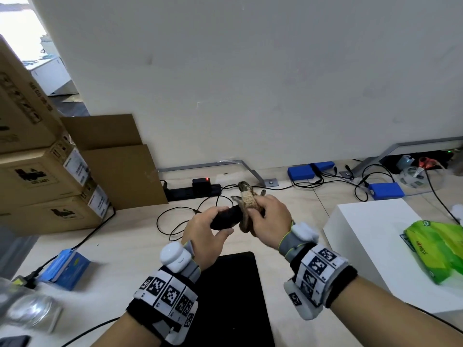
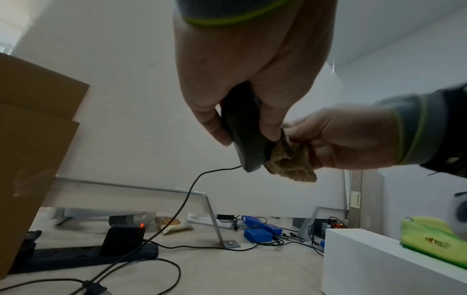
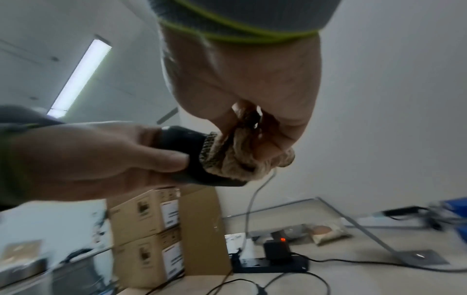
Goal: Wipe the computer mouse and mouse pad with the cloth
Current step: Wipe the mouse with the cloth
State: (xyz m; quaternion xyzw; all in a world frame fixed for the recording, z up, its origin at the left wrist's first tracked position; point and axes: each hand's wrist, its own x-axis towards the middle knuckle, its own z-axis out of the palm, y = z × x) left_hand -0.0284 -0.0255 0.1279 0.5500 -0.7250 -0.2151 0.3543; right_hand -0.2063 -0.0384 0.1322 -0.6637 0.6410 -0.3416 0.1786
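Note:
My left hand (image 1: 208, 227) grips a black wired computer mouse (image 1: 225, 219) in the air above the desk, thumb on one side and fingers on the other. My right hand (image 1: 269, 215) holds a bunched tan cloth (image 1: 246, 200) pressed against the mouse's front end. In the left wrist view the mouse (image 2: 243, 127) points down with the cloth (image 2: 290, 161) at its right side and its cable (image 2: 187, 197) trailing to the desk. In the right wrist view the cloth (image 3: 232, 157) wraps over the mouse (image 3: 182, 137). The black mouse pad (image 1: 235, 296) lies flat on the desk below my wrists.
Stacked cardboard boxes (image 1: 45, 176) stand at the left. A black power strip (image 1: 193, 190) and loose cables lie at the back by the wall. A white box (image 1: 370, 236) with a green packet (image 1: 436, 249) sits at the right. Blue battery packs (image 1: 385, 190) lie behind it.

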